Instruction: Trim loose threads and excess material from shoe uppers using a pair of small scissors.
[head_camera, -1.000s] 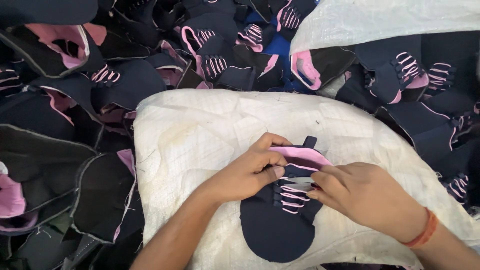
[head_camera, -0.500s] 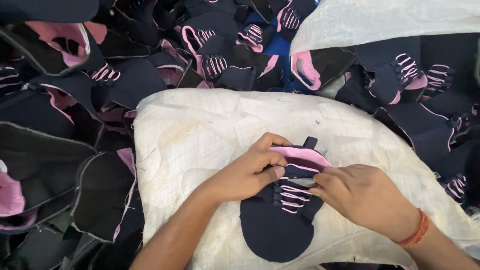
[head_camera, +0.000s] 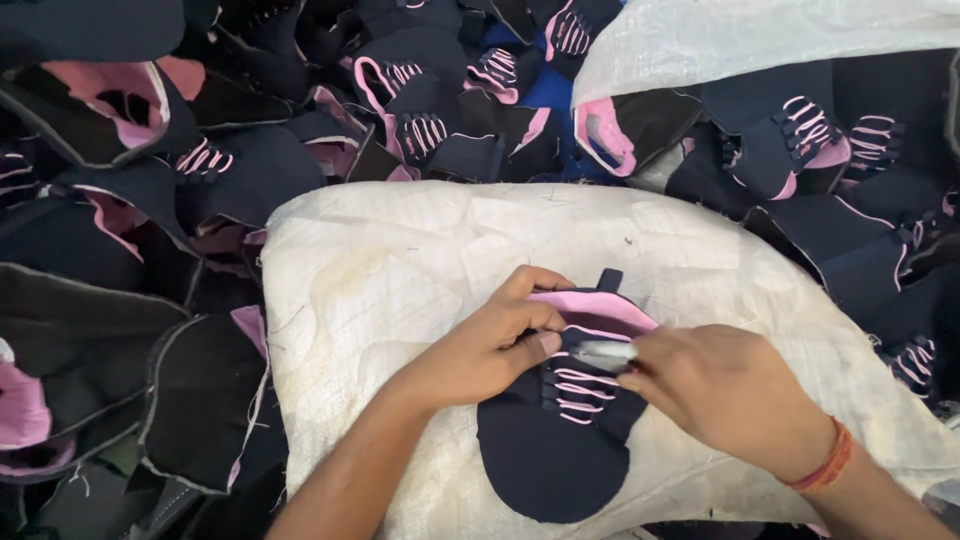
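I see a navy shoe upper (head_camera: 555, 440) with a pink lining and pink laces lying flat on a white woven sack (head_camera: 400, 270), near its middle. The left hand (head_camera: 480, 350) pinches the pink collar edge, pinning the piece down. The right hand (head_camera: 725, 390) grips a small silvery tool (head_camera: 603, 353), its tip at the laces. I judge the tool could slip and nick a lace or the left fingertips (head_camera: 545, 343), since they sit just beside it. Heaps of matching uppers (head_camera: 420, 110) surround the sack.
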